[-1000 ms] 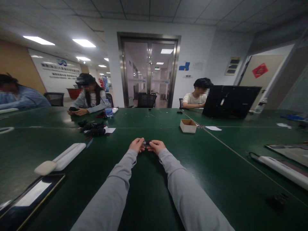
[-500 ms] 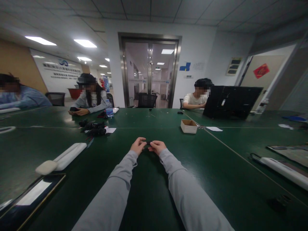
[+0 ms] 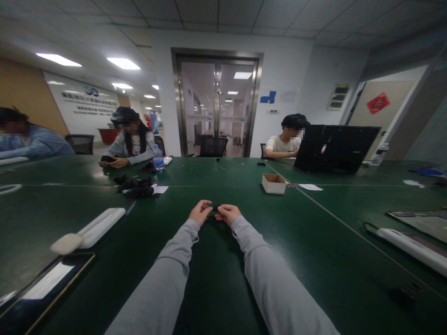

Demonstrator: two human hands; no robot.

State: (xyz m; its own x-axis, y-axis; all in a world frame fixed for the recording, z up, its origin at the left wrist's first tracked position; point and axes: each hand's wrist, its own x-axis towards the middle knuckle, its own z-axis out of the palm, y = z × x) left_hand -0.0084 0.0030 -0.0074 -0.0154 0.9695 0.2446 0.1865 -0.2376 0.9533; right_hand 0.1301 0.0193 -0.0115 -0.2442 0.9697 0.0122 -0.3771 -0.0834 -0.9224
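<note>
A small black object [image 3: 216,207], too small and dark to tell its kind, is held between my hands just above the green table. My right hand [image 3: 228,213] pinches its right end, thumb and fingertips pressed together. At its left end, my left hand [image 3: 200,213] has its thumb and index finger curled around, the thumb tip against the object. Where exactly the left fingertips meet it is hard to see. Grey sleeves cover both forearms, which reach forward over the table.
An open cardboard box [image 3: 274,184] stands ahead right, a black monitor [image 3: 337,148] behind it. Left lie black gear [image 3: 138,186], a water bottle [image 3: 158,158], a white long device [image 3: 101,227] and a phone-like tablet [image 3: 49,288]. Three people sit across the green table [image 3: 216,302].
Both hands keep nearly the same place and grip. A little more of the black object shows between the fingertips, which have shifted very slightly.
</note>
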